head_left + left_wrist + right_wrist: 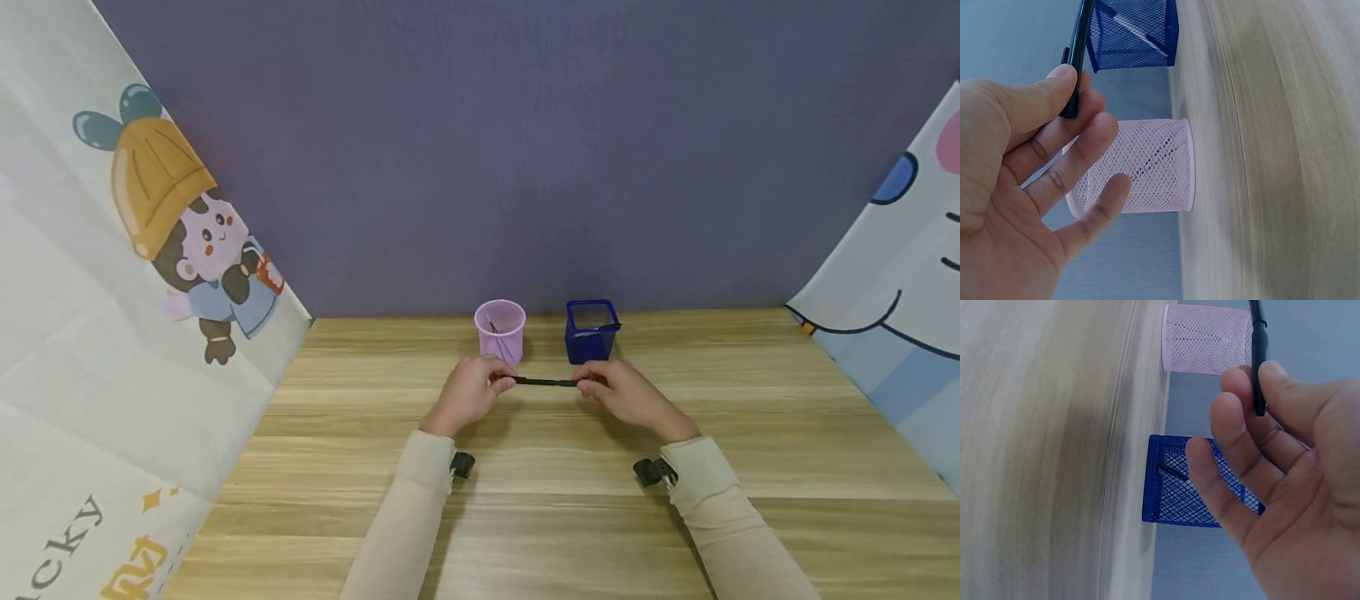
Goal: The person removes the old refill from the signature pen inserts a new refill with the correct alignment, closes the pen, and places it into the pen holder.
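Pen (546, 382) is off the bench (555, 533), in neither cup. Left grip (470, 390) pinches its nine o'clock end, right grip (626, 396) its three o'clock end; thumbs closed on it, outer fingers loose. Pink cup (489, 351) at eleven o'clock from it, blue cup (590, 350) at one; each already has something slim inside. So pick-up looks done; pen isn't let go; can't tell what else is left. Left wrist view shows the clip (1065, 55), right wrist the tapered tip (1260, 407); head view shows neither clearly.
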